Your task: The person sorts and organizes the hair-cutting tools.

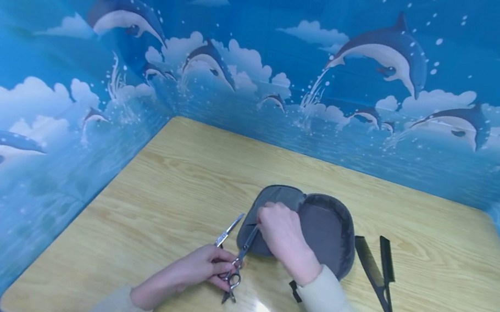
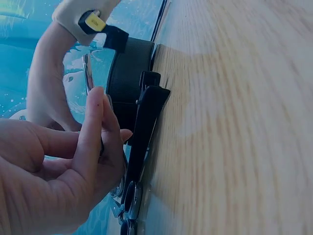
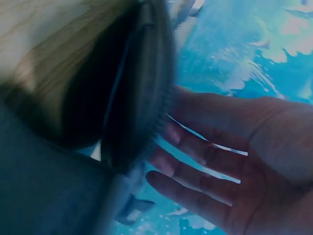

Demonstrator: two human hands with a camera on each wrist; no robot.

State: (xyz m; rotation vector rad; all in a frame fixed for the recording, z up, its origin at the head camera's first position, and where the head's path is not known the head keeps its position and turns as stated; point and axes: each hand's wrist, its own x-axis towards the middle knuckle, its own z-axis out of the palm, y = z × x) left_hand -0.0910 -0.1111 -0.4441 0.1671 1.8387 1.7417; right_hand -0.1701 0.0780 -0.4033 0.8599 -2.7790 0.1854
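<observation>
My left hand (image 1: 205, 268) holds dark-bladed scissors (image 1: 245, 247) near their finger rings, with the blades pointing up toward the open grey zip case (image 1: 326, 236). Silver-bladed scissors (image 1: 229, 230) lie beside them on the left, handles partly hidden under that hand. In the left wrist view, finger rings (image 2: 131, 200) show low beside the left hand (image 2: 73, 161). Over the case's left flap (image 1: 280, 195), my right hand (image 1: 282, 231) pinches at the inner pocket by the scissor tips. In the right wrist view the case edge (image 3: 161, 83) hides the fingertips of the right hand (image 3: 234, 152).
Two black combs (image 1: 372, 261) (image 1: 387, 258) lie crossed to the right of the case on the wooden table (image 1: 197, 169). A small black strap (image 1: 295, 291) sticks out below the case. Dolphin-print curtains (image 1: 263, 24) border the table behind and at the sides.
</observation>
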